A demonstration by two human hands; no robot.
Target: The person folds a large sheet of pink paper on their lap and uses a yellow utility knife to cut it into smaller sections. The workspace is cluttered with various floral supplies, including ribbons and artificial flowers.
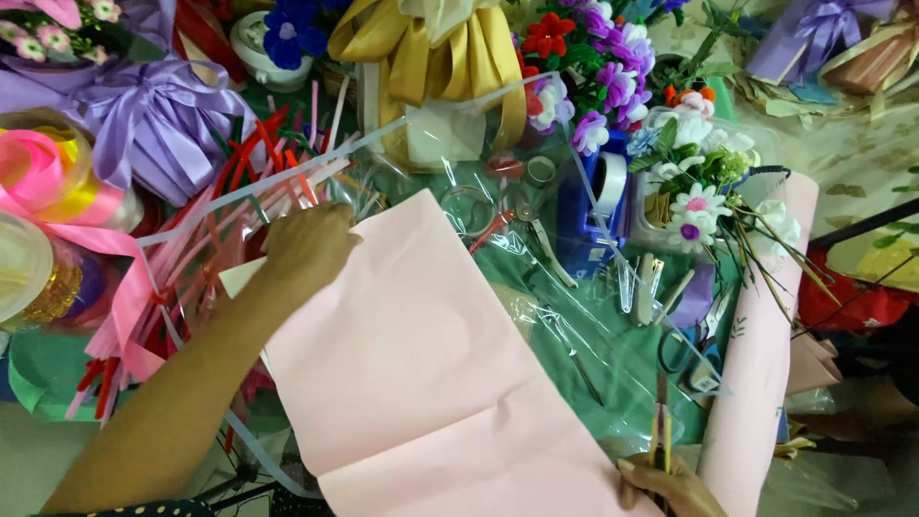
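- A person's left hand [308,247] lies flat, fingers pressed down, on the far left corner of a pink paper sheet [421,373], pinning it to a cluttered craft table
- The right hand [670,486], at the near edge, is curled around thin sticks [661,436] held upright just beside the sheet's right edge; how tightly the fingers close cannot be told
- The sheet is already unrolled and lies spread at a slant across the middle, creased once, over clear cellophane [574,316] and a green cover [613,354]
- Judged from the layout, wrapping has barely begun: a bunch of artificial flowers [694,187] waits far right, apart from the sheet
- A pink paper roll [761,364] lies along the right side, scissors [684,349] beside it
- Ribbon spools [38,172] and a gold bow [431,48] sit untouched at left and far edge
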